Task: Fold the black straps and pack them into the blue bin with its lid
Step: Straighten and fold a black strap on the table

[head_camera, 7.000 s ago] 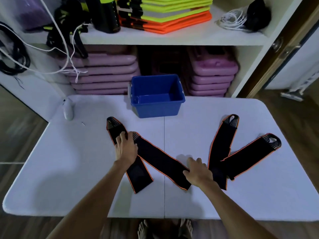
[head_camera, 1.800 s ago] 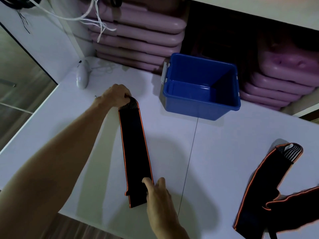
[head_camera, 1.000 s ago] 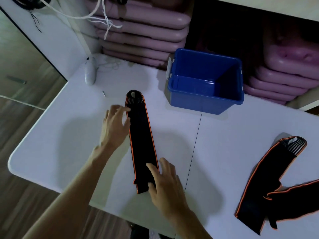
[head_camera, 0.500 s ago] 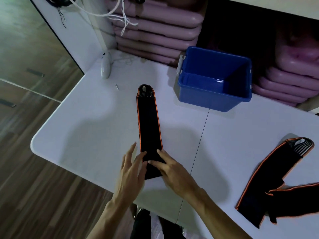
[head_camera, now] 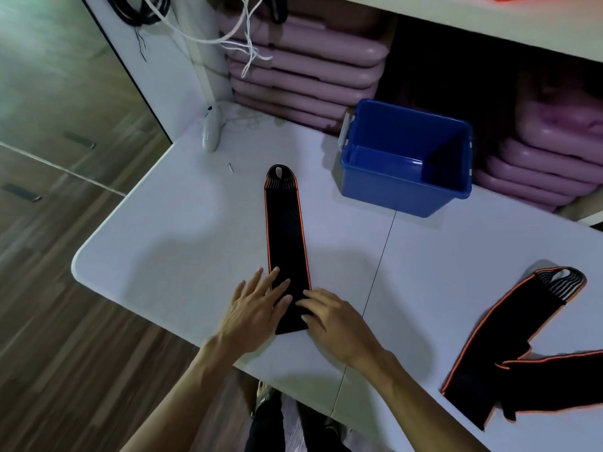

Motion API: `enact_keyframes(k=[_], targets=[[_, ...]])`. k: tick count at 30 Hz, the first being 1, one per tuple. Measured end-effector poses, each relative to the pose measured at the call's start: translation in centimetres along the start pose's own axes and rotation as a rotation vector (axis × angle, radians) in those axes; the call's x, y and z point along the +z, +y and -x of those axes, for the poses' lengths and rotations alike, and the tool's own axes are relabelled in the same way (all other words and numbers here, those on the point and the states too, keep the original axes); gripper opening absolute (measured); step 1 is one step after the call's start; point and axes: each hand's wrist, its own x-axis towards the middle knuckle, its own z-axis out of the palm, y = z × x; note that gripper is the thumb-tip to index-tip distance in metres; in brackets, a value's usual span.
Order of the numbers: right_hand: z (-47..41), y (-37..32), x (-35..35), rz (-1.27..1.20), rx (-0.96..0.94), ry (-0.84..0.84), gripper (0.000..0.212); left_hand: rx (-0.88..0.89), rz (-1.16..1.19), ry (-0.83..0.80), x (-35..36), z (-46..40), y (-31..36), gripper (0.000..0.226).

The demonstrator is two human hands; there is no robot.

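Note:
A long black strap with orange edging (head_camera: 284,230) lies flat on the white table (head_camera: 169,243), its looped end pointing away from me. My left hand (head_camera: 256,309) rests with spread fingers on the strap's near end from the left. My right hand (head_camera: 329,318) presses the same end from the right, fingers flat. The open blue bin (head_camera: 404,194) stands beyond the strap, to the right, with nothing visible inside. No lid is in view. Two more black straps (head_camera: 509,334) lie crossed at the table's right side.
A white mouse-like device (head_camera: 211,133) and a small screw (head_camera: 230,167) lie at the table's far left corner. Purple stacked cases (head_camera: 303,70) fill the shelf behind. White cords (head_camera: 241,37) hang above. The table's left edge drops to wooden floor.
My left hand let go of the strap's far looped end and came down to the near end. Both hands now lie flat together on that near end.

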Motion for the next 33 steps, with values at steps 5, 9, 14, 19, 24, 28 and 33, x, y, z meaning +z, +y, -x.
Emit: enact_keyframes(k=[5,9,14,19,24,28,33], targets=[[0.2,0.8,-0.1,0.089,-0.092,-0.048,0.04,0.12,0.062,0.25,-0.7,0.8,0.3,0.053],[0.3,1.3,0.3,0.097,-0.127,-0.054,0.04,0.202,0.085,0.372,0.9,3.4,0.7,0.039],[0.1,1.0,-0.1,0.035,-0.129,-0.071,0.043,0.159,0.032,0.27,2.9,4.4,0.5,0.072],[-0.3,0.4,-0.7,0.013,-0.115,-0.098,0.047,0.155,-0.053,0.078,1.9,2.3,-0.4,0.104],[-1.1,0.3,-0.5,0.051,-0.05,-0.184,0.054,0.145,-0.063,0.002,1.4,1.0,-1.0,0.098],[-0.7,0.5,-0.6,0.026,-0.054,-0.178,0.05,0.115,-0.068,0.083,1.4,1.3,-0.3,0.082],[0.4,0.8,-0.9,-0.024,-0.078,-0.073,0.041,0.242,-0.009,0.358,1.9,2.2,0.2,0.038]])
